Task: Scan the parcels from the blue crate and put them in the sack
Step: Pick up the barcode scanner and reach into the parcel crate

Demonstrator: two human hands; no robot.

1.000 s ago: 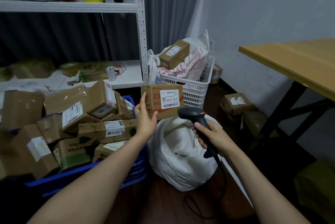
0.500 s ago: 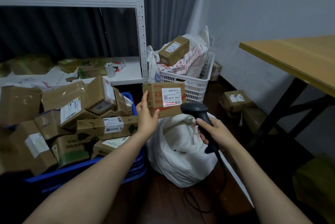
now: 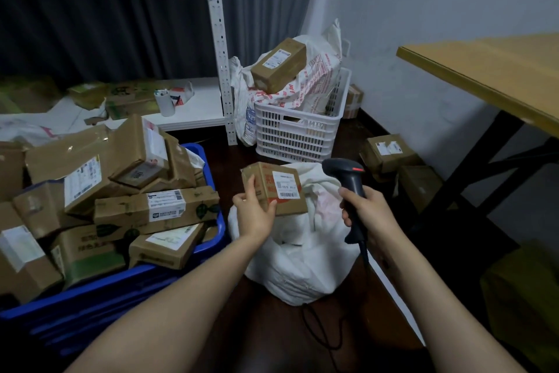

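Left hand: fingers curled round the left end of a small cardboard parcel, thumb pressed on its lower front edge; the parcel is held off the floor, slightly tilted, its white barcode label facing up toward the camera.

Right hand: fingers wrapped round the handle of a black scanner; the scanner head stands just right of the parcel, apart from it; a dark cable hangs from the handle base to the floor.

Below both sets of fingers: the white sack, slumped on the dark floor; the parcel sits over its upper edge; contact between the two cannot be determined.

Left of the left fingers: the blue crate, heaped above its rim with cardboard parcels, most with white labels.

Beyond the fingers: a white slotted basket holding a printed bag, with a brown box lying tilted on top; a white shelf unit stands to its left.

Right of the right fingers: a wooden desk on dark legs; a labelled box on the floor near its legs.
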